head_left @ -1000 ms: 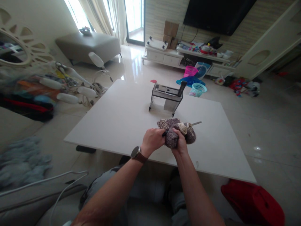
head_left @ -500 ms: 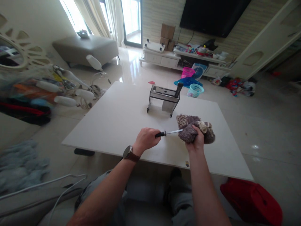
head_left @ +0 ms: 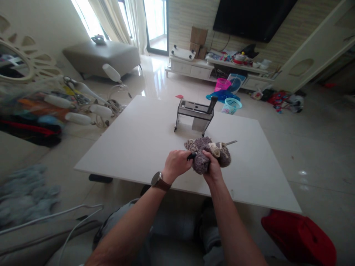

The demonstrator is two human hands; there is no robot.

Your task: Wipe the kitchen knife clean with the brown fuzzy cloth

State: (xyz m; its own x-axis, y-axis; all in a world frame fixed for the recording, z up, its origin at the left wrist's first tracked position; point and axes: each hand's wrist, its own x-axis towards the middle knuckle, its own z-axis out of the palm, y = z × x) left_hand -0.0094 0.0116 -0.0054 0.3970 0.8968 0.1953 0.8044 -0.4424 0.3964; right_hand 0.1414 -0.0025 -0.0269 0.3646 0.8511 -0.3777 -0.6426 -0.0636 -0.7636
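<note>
1. At the far left, beside the table (head_left: 133, 147), a heap of white-handled tools (head_left: 80, 107) is seen on the floor; it lies well apart from both hands.
2. The left hand (head_left: 177, 165), with a watch (head_left: 158, 180) on its wrist, is closed in a fist around the dark handle of a knife (head_left: 191, 156). Only the end of the handle is visible between the fingers.
3. The long axis of the knife runs from the left hand to the right and slightly away from the person. The blade is hidden inside a cloth (head_left: 208, 153), and only the thin metal tip (head_left: 231, 142) comes out on the far right side.
4. The right hand (head_left: 212, 168) is pressed around the cloth, pinching it over the blade. The two hands are almost touching, above the near middle of the table.
5. The cloth is thick and fuzzy, grey-brown with paler patches, and bunched into a lump.
6. Behind the hands a metal knife rack (head_left: 195, 114) is standing, with one dark handle inside.
</note>
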